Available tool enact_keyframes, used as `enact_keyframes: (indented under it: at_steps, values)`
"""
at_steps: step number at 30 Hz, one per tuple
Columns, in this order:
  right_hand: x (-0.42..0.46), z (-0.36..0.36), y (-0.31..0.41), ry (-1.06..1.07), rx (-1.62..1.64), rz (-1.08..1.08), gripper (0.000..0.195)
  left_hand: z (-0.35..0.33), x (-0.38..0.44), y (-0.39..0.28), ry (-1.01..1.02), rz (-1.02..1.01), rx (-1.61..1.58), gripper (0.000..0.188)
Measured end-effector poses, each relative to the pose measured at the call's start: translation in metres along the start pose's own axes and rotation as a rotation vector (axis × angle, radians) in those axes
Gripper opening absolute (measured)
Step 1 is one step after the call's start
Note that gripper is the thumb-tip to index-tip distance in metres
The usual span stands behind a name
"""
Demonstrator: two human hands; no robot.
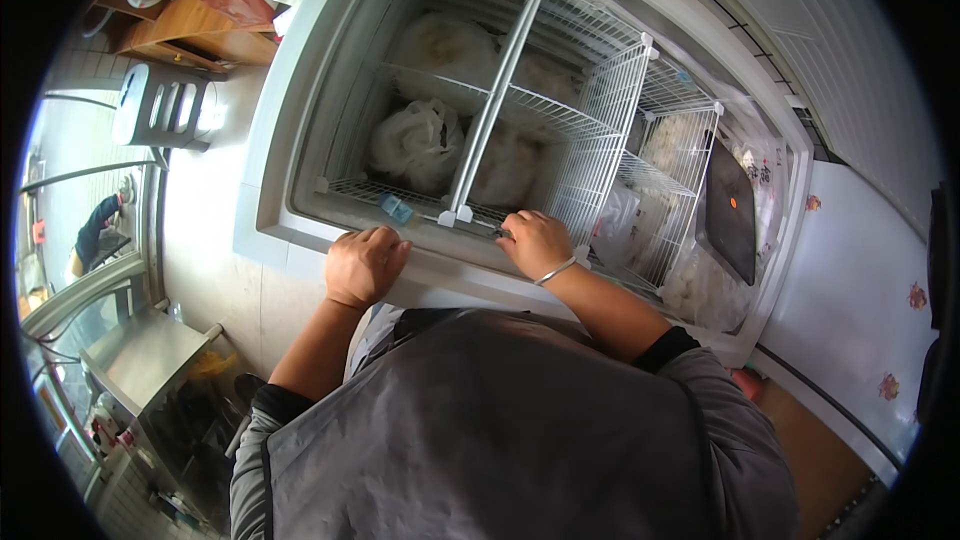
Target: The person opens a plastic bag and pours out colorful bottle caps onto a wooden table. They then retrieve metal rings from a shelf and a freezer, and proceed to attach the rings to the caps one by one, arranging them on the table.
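Observation:
A chest freezer [274, 157] stands open before me, with white wire baskets [568, 101] hanging inside it. My left hand [366, 264] rests with curled fingers at the freezer's near rim, and nothing shows in it. Just left of the baskets' middle joint, a small blue-and-white packet [395, 208] lies at the front wires. My right hand [537, 241], a bangle on its wrist, has its fingertips closed at the front edge of the right-hand basket; a small dark bit shows at the fingers. Tied white plastic bags [420, 142] lie deep in the left-hand basket.
Narrower wire baskets with bagged pale food [667, 142] stand at right, and a dark flat panel [726, 202] leans beside them. The raised white lid [847, 37] rises beyond. A grey plastic stool [161, 109] and a metal-topped stand [150, 360] are at left. Through a window shows a person's dark sleeve [96, 229].

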State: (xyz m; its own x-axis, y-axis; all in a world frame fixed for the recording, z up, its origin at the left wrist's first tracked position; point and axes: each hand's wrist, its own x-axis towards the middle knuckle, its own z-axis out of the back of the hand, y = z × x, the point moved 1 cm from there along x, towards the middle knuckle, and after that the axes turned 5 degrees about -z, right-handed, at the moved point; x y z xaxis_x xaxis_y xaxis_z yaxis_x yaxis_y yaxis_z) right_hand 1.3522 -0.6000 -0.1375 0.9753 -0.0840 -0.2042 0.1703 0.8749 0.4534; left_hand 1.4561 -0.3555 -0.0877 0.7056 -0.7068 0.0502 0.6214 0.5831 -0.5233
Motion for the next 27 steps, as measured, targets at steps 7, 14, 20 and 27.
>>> enact_keyframes:
  at_steps: [7,14,20,27]
  values:
    - [0.007,-0.003,0.007,0.082,-0.151,-0.064,0.025,0.003,0.003,0.003,-0.035,-0.083,-0.096,0.014]
    - [0.004,-0.004,0.004,0.123,-0.113,-0.144,0.038,0.001,0.001,0.007,-0.036,-0.103,-0.098,0.018]
    - [0.009,-0.014,-0.004,0.158,-0.056,-0.102,0.043,0.002,0.002,0.009,-0.045,-0.124,-0.113,0.017]
    - [0.026,-0.031,-0.031,0.403,0.508,-0.514,0.036,0.003,0.004,0.009,-0.039,-0.138,-0.108,0.016]
